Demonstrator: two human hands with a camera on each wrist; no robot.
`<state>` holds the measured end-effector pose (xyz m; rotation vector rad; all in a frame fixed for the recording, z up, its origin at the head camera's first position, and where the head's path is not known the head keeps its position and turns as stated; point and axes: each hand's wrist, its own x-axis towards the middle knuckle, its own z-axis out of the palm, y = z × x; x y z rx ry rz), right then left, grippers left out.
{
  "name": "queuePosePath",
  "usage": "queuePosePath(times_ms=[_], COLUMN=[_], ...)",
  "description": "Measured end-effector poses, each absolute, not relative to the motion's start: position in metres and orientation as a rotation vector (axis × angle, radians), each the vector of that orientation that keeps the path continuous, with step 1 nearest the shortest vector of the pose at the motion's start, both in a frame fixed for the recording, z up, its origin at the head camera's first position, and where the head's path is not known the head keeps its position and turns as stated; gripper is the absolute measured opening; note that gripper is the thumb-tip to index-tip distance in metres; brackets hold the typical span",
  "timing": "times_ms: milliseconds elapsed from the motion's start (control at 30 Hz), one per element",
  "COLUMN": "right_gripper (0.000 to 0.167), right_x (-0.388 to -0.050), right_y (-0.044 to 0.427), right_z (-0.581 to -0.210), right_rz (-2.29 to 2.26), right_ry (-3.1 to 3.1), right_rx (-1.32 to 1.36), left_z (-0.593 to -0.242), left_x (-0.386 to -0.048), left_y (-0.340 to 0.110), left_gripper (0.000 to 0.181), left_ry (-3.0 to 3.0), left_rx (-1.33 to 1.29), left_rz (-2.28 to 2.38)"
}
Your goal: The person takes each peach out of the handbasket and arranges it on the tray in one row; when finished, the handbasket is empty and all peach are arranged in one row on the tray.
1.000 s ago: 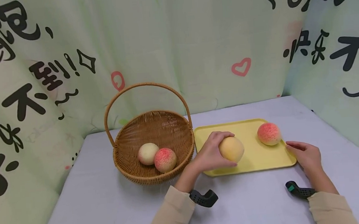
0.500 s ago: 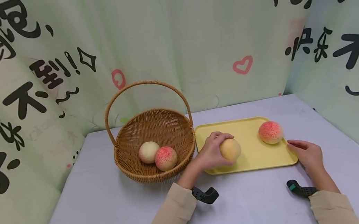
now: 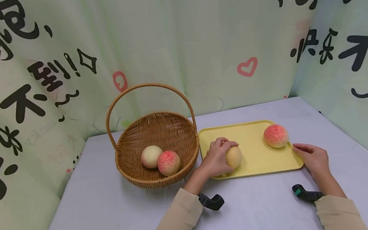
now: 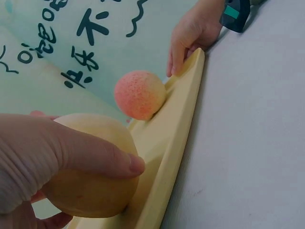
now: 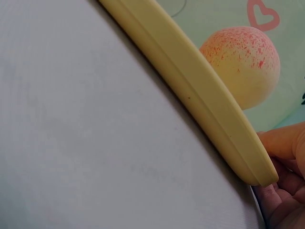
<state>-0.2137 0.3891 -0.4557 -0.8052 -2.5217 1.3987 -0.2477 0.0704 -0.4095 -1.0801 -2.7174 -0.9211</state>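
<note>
The left hand (image 3: 218,159) grasps the yellow fruit (image 3: 235,157) at the tray (image 3: 252,131); the right hand (image 3: 314,158) pinches the tray opposite. Only the head view gives me the basket (image 3: 159,128), left of both hands.

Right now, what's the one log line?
left hand: grips yellow peach; right hand: holds tray edge; on tray: pink peach; in basket: two peaches

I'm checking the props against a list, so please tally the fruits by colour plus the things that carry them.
Red-speckled fruits: 2, one in the basket, one on the tray
Cream fruit: 1, in the basket
Yellow fruit: 1, in the left hand
Basket: 1
Tray: 1
Total: 6
</note>
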Motion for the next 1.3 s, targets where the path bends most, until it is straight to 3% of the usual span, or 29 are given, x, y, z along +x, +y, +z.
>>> queuePosePath(times_ms=[433, 1300], right_gripper=[0.056, 0.056], right_x=[-0.213, -0.212], right_y=[0.389, 0.388], right_z=[-0.455, -0.454], right_rz=[1.395, 1.406], right_ry=[-2.524, -2.510], right_rx=[-0.812, -0.775], left_z=[-0.422, -0.431], left_x=[-0.253, -0.255], left_y=[0.071, 0.079], left_gripper=[0.074, 0.077], left_ry=[-2.630, -2.588], left_rx=[-1.294, -1.064], left_rz=[-1.194, -1.404])
